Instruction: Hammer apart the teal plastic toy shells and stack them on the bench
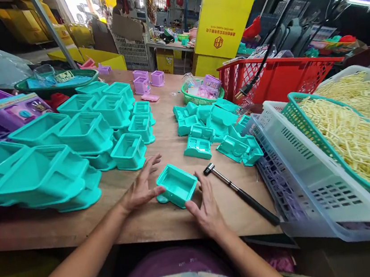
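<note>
A teal plastic box-shaped part (176, 185) lies open side up on the wooden table (141, 224) right in front of me. My left hand (142, 186) rests beside its left edge, fingers spread, thumb touching the part. My right hand (206, 205) sits at its right corner, fingers spread, thumb against the part. Neither hand grips it. A small hammer (242, 193) with a black handle lies just right of my right hand.
Rows of stacked teal shells (86, 132) fill the left. A loose pile of smaller teal parts (216, 132) lies ahead right. White and teal baskets (309, 159) of cream sticks stand at the right, a red basket (275, 78) behind. Purple parts (146, 81) sit farther back.
</note>
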Demonstrator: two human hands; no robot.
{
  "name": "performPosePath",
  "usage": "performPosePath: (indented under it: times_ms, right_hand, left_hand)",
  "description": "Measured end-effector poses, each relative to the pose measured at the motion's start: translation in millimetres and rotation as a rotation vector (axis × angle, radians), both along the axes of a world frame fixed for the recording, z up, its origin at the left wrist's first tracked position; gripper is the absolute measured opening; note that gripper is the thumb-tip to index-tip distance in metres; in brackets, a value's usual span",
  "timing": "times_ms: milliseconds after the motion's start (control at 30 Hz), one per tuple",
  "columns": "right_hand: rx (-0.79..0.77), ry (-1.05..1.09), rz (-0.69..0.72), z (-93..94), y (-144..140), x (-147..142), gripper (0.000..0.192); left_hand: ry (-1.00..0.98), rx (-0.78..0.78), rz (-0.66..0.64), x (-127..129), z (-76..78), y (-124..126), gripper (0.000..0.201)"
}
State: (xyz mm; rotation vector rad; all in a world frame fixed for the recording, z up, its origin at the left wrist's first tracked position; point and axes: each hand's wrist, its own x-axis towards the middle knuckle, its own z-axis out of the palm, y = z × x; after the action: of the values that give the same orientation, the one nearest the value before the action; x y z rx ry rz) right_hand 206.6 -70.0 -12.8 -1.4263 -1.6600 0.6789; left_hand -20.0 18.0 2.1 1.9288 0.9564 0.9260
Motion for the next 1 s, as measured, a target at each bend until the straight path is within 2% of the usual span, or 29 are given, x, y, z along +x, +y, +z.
performPosePath:
  times_ms: [67,133,200,300,367,500,567,633,700,800,900,1000]
  right_hand:
    - [-0.042,0.154,-0.089,-6.8,6.2,-28.4,0.07]
    - [-0.052,0.263,-0.19,-13.5,12.4,-45.8,0.06]
    - [-0.025,0.312,-0.251,-18.7,18.1,-51.9,0.052]
    - [0.009,0.325,-0.238,-19.0,31.6,-44.8,0.049]
    - [0.006,0.324,-0.191,-10.8,49.4,-35.6,0.048]
    - [0.068,0.277,-0.034,22.2,101.1,-27.1,0.054]
    - [0.109,0.284,-0.047,38.4,123.5,-33.0,0.057]
    - [0.087,0.329,-0.099,49.5,140.1,-45.0,0.059]
    - [-0.008,0.426,-0.088,57.0,156.1,-59.9,0.063]
    - [-0.194,0.662,0.083,68.5,194.8,-81.5,0.064]
    - [-0.305,0.795,0.193,81.7,255.0,-98.1,0.061]
    - [-0.328,0.76,0.139,88.8,316.1,-110.3,0.058]
  left_hand:
    - [-0.098,-0.05,-0.021,14.9,1.0,4.2,0.08]
    - [-0.127,-0.068,0.047,30.2,0.3,3.2,0.055]
    - [-0.152,-0.052,0.106,41.5,-1.5,0.8,0.042]
    - [-0.173,-0.014,0.144,46.3,-2.5,0.8,0.036]
    - [-0.138,0.024,0.161,41.3,-0.1,2.5,0.037]
    - [0.03,0.236,0.212,25.6,16.2,3.9,0.073]
    - [0.048,0.352,0.367,22.3,31.0,6.1,0.068]
    - [0.007,0.462,0.58,24.3,48.1,16.5,0.057]
    - [-0.025,0.552,0.754,29.8,64.3,41.1,0.049]
    - [-0.026,0.599,0.887,37.4,79.4,103.2,0.043]
    - [0.089,0.562,0.955,38.9,82.2,170.5,0.045]
    - [0.3,0.493,0.984,33.1,80.5,216.2,0.047]
